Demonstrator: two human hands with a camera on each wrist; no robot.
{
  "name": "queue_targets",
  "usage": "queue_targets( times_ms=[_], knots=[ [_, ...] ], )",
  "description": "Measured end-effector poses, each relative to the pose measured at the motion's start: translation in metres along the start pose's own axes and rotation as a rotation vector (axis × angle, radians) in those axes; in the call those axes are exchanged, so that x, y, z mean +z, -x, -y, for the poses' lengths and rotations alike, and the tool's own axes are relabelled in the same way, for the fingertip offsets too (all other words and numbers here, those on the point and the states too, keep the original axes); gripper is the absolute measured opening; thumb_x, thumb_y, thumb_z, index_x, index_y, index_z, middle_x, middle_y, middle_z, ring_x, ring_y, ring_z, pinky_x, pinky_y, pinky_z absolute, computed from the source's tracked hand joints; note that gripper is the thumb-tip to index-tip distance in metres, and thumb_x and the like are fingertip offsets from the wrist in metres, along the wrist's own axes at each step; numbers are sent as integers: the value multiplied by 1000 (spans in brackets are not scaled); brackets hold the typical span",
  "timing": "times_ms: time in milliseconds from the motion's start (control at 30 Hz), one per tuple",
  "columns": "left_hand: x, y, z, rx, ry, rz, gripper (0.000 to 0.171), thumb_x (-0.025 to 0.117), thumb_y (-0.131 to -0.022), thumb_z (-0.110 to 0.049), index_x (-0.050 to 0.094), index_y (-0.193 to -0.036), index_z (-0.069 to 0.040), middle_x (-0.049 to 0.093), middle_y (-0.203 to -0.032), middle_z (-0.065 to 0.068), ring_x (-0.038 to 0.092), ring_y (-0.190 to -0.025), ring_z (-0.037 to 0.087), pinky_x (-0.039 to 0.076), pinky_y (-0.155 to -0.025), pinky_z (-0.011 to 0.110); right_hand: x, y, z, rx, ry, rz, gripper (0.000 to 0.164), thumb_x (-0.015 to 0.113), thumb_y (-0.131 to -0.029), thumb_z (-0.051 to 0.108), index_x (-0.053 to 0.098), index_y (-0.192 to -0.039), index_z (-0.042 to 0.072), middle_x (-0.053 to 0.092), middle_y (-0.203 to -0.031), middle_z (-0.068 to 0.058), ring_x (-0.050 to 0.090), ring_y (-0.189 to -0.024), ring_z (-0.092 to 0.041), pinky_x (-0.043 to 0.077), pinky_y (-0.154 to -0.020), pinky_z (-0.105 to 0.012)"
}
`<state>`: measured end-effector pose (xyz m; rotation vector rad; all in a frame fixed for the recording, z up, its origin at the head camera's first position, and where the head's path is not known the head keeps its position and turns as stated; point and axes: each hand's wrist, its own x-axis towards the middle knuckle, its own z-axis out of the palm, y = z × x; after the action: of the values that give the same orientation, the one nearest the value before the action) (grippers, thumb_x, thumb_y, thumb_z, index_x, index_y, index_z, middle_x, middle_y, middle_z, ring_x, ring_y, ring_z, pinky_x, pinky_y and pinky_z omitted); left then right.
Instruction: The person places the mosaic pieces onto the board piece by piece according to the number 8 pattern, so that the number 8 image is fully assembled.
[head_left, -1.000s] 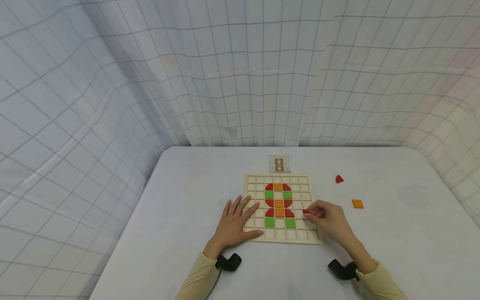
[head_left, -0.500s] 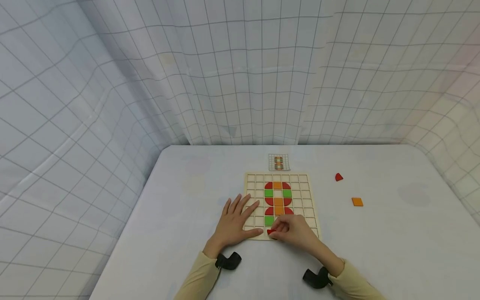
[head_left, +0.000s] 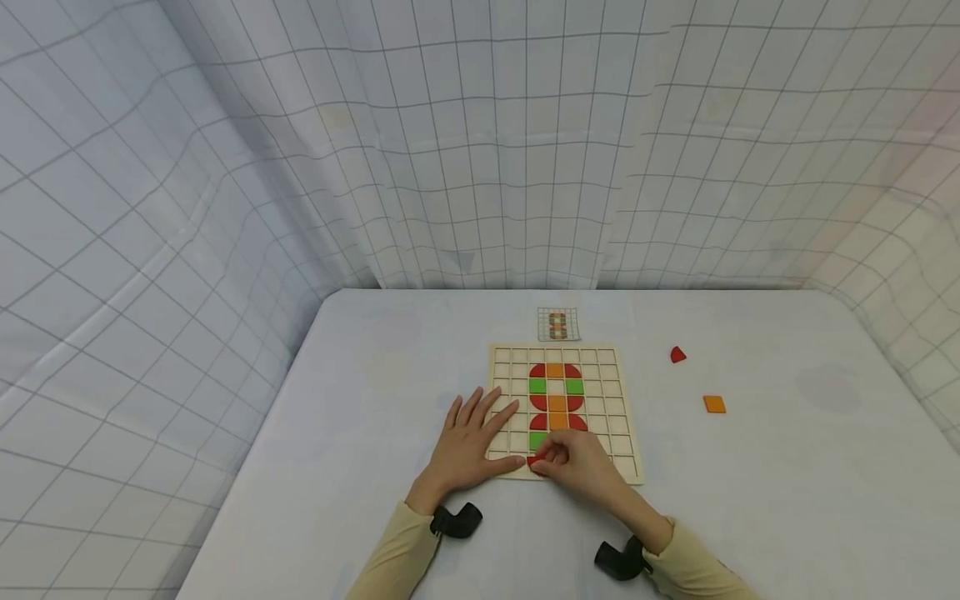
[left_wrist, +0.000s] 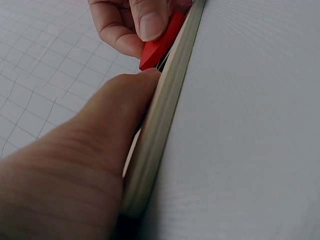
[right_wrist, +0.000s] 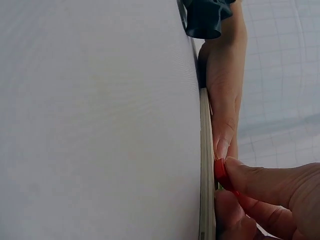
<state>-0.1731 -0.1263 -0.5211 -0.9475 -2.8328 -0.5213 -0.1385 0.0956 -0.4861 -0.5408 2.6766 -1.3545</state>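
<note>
On the table lies a wooden grid board [head_left: 603,383] holding red, orange and green tiles in a figure-eight-like pattern. My left hand [head_left: 467,447] rests with spread fingers on the board's left side, thumb along the front edge. My right hand [head_left: 581,467] pinches a red quarter-round tile [head_left: 534,463] at the front row, just below a green tile [head_left: 537,441] and close to the left thumb. In the left wrist view the red tile [left_wrist: 161,44] stands tilted over the board's edge [left_wrist: 167,105]. The right hand covers part of the board's lower right cells.
A small pattern card [head_left: 558,324] lies behind the board. To the right on the white table are a loose red quarter-round tile [head_left: 678,354] and an orange square tile [head_left: 715,404]. Grid-patterned curtains [head_left: 480,167] stand around the table's back and sides.
My right hand has carried the red tile left from the board's right side to its front row, shifting slightly further left lately. The left hand stays in place.
</note>
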Motion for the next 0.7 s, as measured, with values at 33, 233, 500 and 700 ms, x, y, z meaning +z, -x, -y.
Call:
queue_targets(
  times_ms=[33,233,500,700],
  knots=[
    [0,0,0,-3,0,6,79,53,-84,-66,36,-149,-23,26,-153,9,15,-141,34,7,-109,55,0,0,0,-4,10,-10,12,79,-78,10,68,-76,11,57,-65,10,51,-55,-4,46,-51,-22],
    [-1,0,0,-27,-12,38,80,55,-84,-65,33,-150,-25,24,-154,7,12,-142,31,5,-110,53,0,-2,0,-7,68,-63,14,81,-74,9,68,-73,13,53,-68,9,46,-57,-4,42,-52,-22],
    [-1,-1,0,-23,-5,36,80,53,-84,-66,32,-150,-25,23,-154,6,11,-142,30,4,-111,52,-2,-4,-3,-4,93,-62,14,79,-77,5,68,-72,13,49,-67,8,45,-59,-7,42,-52,-23],
    [2,-1,1,-22,-12,34,80,51,-85,-67,32,-150,-26,23,-155,6,11,-142,30,4,-111,52,-3,-3,-4,-7,103,-50,15,77,-79,5,67,-72,13,48,-66,9,44,-60,-7,41,-51,-22]
  ],
)
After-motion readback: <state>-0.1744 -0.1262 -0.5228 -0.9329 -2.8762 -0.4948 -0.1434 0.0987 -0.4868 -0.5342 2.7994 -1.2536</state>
